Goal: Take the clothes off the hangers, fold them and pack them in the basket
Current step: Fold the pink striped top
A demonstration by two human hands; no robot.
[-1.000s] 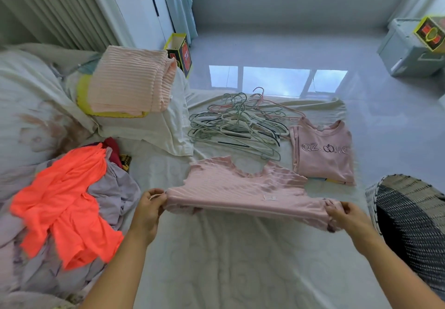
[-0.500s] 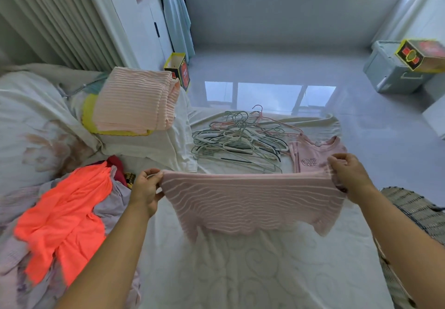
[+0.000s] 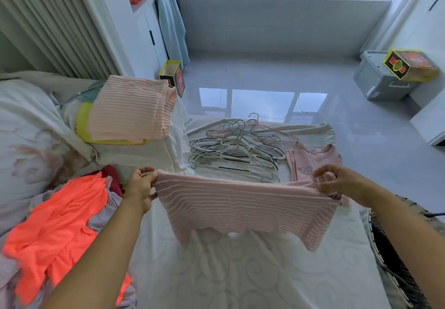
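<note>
A pink striped top [image 3: 243, 207] hangs spread in the air above the bed. My left hand [image 3: 140, 186] pinches its left upper corner and my right hand [image 3: 337, 183] grips its right upper corner. Behind it lies a heap of bare hangers [image 3: 236, 147]. A folded pink shirt with lettering [image 3: 310, 162] lies to the right of the hangers. The dark woven basket [image 3: 395, 260] stands at the bed's right edge, partly hidden by my right forearm. An orange garment [image 3: 55, 227] lies on a pile of clothes at the left.
A stack of folded pink striped cloth [image 3: 130, 109] sits on a yellow item on white bedding at the back left. Beyond the white bed sheet [image 3: 240, 272] is the tiled floor with a grey storage box [image 3: 382, 82] and two colourful cartons [image 3: 409, 64].
Both hands lifted the pink striped top off the bed and spread it out upright in the air. My view has tilted up toward the window.
</note>
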